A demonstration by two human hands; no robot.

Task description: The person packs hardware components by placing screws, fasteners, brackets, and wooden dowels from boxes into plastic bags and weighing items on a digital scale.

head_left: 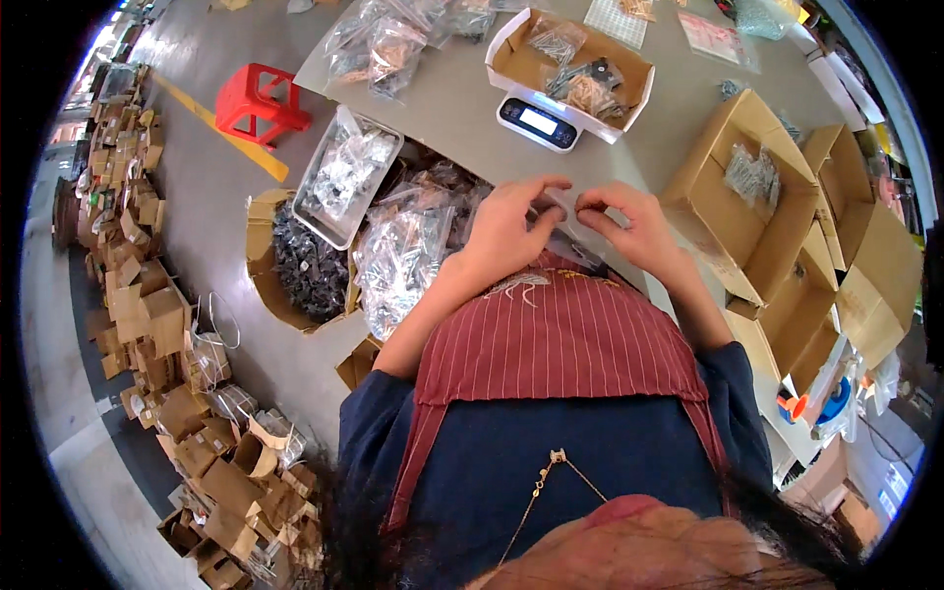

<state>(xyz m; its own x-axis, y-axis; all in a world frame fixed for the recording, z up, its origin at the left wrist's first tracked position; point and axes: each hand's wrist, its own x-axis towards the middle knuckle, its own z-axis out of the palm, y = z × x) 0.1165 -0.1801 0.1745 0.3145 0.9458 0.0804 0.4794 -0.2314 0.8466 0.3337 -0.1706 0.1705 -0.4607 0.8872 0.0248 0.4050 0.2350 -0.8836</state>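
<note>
Close in front of my maroon striped apron, both hands meet at the table's near edge. My left hand [509, 228] has its fingers bent round one side of a small clear plastic bag [580, 248]. Thumb and forefinger of my right hand [634, 228] pinch the bag's other side near the top. Whether anything lies inside the bag I cannot make out. Beyond the hands stands a digital scale [536, 122] with a lit display. An open white-edged cardboard tray [511, 67] rests on it, holding bags of screws and of wooden and black parts.
Open cardboard boxes [703, 211] stand at the right, one with a bag of screws [752, 175]. On the left are a metal tray [344, 236] of bagged parts, a carton of black pieces [310, 261], a red stool [258, 103] and piled cartons [147, 310].
</note>
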